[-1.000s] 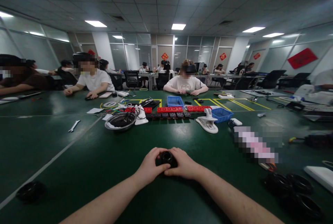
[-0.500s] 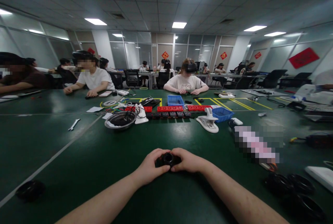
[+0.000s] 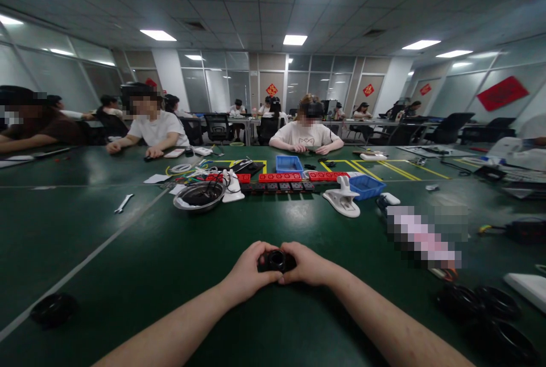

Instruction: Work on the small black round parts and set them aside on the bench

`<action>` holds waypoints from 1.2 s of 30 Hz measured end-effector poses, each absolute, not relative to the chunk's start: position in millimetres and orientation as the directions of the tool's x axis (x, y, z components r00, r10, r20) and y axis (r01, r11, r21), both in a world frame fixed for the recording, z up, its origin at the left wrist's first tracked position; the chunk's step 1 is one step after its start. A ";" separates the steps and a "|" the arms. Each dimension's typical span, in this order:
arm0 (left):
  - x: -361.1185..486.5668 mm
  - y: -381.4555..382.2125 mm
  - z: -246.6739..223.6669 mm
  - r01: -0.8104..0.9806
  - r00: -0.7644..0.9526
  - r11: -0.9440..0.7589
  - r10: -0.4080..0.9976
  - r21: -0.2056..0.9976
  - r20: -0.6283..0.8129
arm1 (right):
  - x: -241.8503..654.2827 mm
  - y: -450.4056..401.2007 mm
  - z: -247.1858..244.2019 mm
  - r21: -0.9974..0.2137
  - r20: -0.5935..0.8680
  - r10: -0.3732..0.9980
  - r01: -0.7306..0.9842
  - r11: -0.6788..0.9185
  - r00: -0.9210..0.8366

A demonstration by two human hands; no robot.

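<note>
Both of my hands are closed round a black ring-shaped part [image 3: 277, 260] at the near middle of the green table [image 3: 205, 321]. My left hand [image 3: 246, 269] grips its left side and my right hand [image 3: 306, 264] its right side, with thumbs meeting in front. The round opening of the part faces up toward me. Another black ring [image 3: 53, 310] lies at the far left front. Several more black rings [image 3: 497, 302] are grouped at the right front.
Beyond my hands are a metal bowl [image 3: 198, 197], a white clamp base [image 3: 342, 199], a blue bin [image 3: 365, 186], red strips [image 3: 280, 177] and a second blue bin [image 3: 289, 163]. A wrench [image 3: 123, 203] lies left. A person [image 3: 306, 133] sits opposite.
The black part has turned or tilted slightly between my fingers, and more of its dark body shows at the left. The whole view has shifted a little.
</note>
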State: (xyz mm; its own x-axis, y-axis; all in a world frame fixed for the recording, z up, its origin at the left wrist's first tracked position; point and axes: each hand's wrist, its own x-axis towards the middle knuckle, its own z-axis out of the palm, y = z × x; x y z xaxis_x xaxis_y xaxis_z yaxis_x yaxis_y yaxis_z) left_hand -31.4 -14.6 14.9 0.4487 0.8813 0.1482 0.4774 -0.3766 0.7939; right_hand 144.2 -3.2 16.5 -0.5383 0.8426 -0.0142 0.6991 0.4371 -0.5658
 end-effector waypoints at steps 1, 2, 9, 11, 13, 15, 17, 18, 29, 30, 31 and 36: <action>-30.2 -14.6 13.8 0.485 0.420 -0.356 0.896 0.799 0.145 | 139.8 -5.4 15.5 -0.508 -0.001 0.872 0.751 0.421 -0.490; -28.9 -14.7 12.9 0.492 0.385 -0.337 0.911 0.803 0.146 | 134.8 -8.1 14.6 -0.441 0.026 0.902 0.805 0.398 -0.431; -24.3 -16.5 11.5 0.509 0.280 -0.326 0.938 0.796 0.205 | 117.7 -23.5 13.7 -0.206 0.167 0.948 0.931 0.302 -0.270; -26.3 -16.5 12.4 0.494 0.317 -0.344 0.926 0.798 0.204 | 124.0 -22.4 14.3 -0.262 0.185 0.924 0.889 0.375 -0.335; -28.8 -16.2 13.9 0.481 0.367 -0.362 0.910 0.798 0.192 | 132.4 -19.1 15.2 -0.360 0.192 0.883 0.806 0.470 -0.429; -31.1 -15.7 15.7 0.468 0.418 -0.376 0.892 0.800 0.175 | 140.2 -14.3 16.7 -0.463 0.167 0.842 0.713 0.527 -0.513; -32.7 -15.3 17.6 0.444 0.470 -0.393 0.867 0.805 0.164 | 146.0 -9.5 18.6 -0.542 0.118 0.817 0.652 0.530 -0.565; -33.3 -15.2 18.4 0.431 0.492 -0.402 0.855 0.808 0.163 | 148.0 -7.4 19.7 -0.570 0.090 0.809 0.636 0.520 -0.581; -35.1 -13.9 19.6 0.376 0.565 -0.452 0.804 0.809 0.187 | 155.5 -1.1 25.7 -0.653 -0.019 0.760 0.584 0.482 -0.650; -34.9 -13.9 19.3 0.378 0.562 -0.452 0.806 0.808 0.188 | 156.0 -0.9 26.6 -0.656 -0.022 0.753 0.577 0.485 -0.658; -34.7 -13.9 19.0 0.381 0.558 -0.451 0.808 0.807 0.188 | 156.4 -0.8 27.4 -0.658 -0.024 0.746 0.572 0.490 -0.665; -34.7 -14.5 17.1 0.395 0.551 -0.444 0.815 0.804 0.180 | 155.7 -0.1 28.2 -0.657 -0.020 0.731 0.560 0.504 -0.682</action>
